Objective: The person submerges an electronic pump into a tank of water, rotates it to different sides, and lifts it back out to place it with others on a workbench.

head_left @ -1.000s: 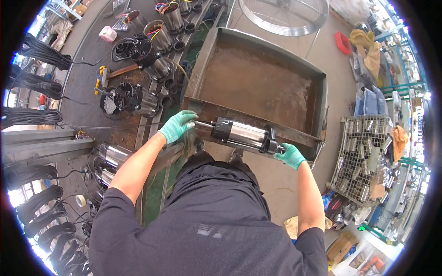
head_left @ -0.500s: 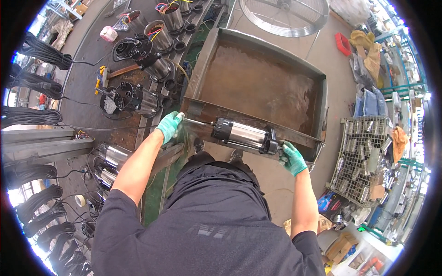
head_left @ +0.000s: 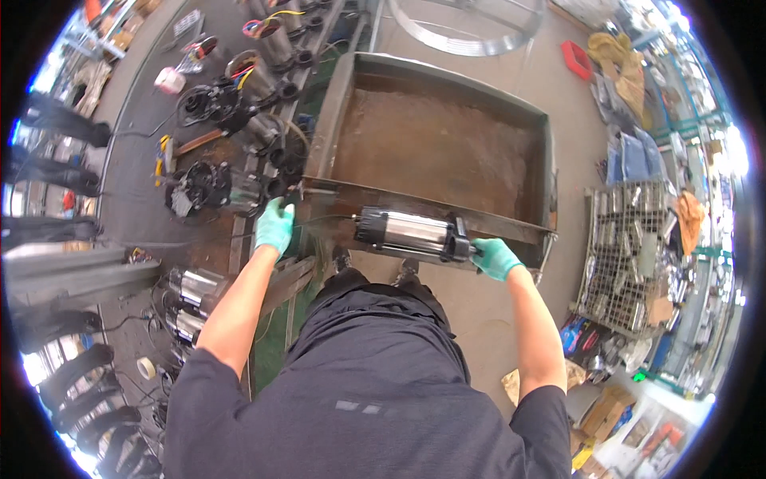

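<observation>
A submersible pump [head_left: 416, 232], a silver cylinder with black ends, lies level along the near edge of a rusty metal tank [head_left: 328, 148]. At its right end my right hand [head_left: 496, 259], in a green glove, is closed around the dark end fitting. My left hand [head_left: 275, 227], gloved alike, is off to the left of the pump by the bench edge. Its fingers are curled, and what they hold is blurred. A thin dark cable [head_left: 319, 218] runs from the pump's left end toward that hand.
Brownish liquid fills the tank. On the workbench [head_left: 148, 188] at left stand several pump bodies [head_left: 254, 73], with a hammer [head_left: 195, 144] among them. Coiled black cables hang along the far left. A wire cage [head_left: 626, 255] of metal parts is at right, and a large fan [head_left: 467, 36] beyond.
My left hand has moved left and slightly down, away from the shiny rod at the pump's left end. The pump has shifted slightly left in view, with my right hand still gripping it.
</observation>
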Available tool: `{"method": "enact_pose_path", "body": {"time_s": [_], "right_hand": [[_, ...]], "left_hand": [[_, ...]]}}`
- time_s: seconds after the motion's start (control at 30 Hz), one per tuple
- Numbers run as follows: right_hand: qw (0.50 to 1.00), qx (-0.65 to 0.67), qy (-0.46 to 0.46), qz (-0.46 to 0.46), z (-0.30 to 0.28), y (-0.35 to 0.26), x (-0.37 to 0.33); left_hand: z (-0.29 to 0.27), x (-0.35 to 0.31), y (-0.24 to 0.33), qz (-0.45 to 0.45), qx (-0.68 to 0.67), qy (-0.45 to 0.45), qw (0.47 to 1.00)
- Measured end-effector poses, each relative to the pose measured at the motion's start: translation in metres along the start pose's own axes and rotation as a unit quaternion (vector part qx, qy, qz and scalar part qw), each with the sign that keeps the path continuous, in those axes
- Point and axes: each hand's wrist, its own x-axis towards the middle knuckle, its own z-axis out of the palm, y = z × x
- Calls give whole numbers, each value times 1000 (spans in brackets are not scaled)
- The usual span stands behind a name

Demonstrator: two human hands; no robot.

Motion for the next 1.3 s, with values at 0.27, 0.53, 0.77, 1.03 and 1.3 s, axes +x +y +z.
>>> {"method": "enact_pose_path", "body": {"time_s": [0.27,0.53,0.77,1.03,1.3], "right_hand": [[977,186,98,-22,17,-11,-9],[761,561,324,-45,15,58,-26],[554,665,500,-34,-9,140,-37],[777,104,609,123,1,146,-38],[834,139,534,-17,16,89,-34]], "left_hand": [[-48,-47,26,-139,-71,-288,945],[-36,-74,94,-33,-212,-241,946],[-102,-122,181,123,-283,-287,907],[-66,-153,249,153,-220,-359,894],[-53,-154,259,142,-276,-330,891]]}}
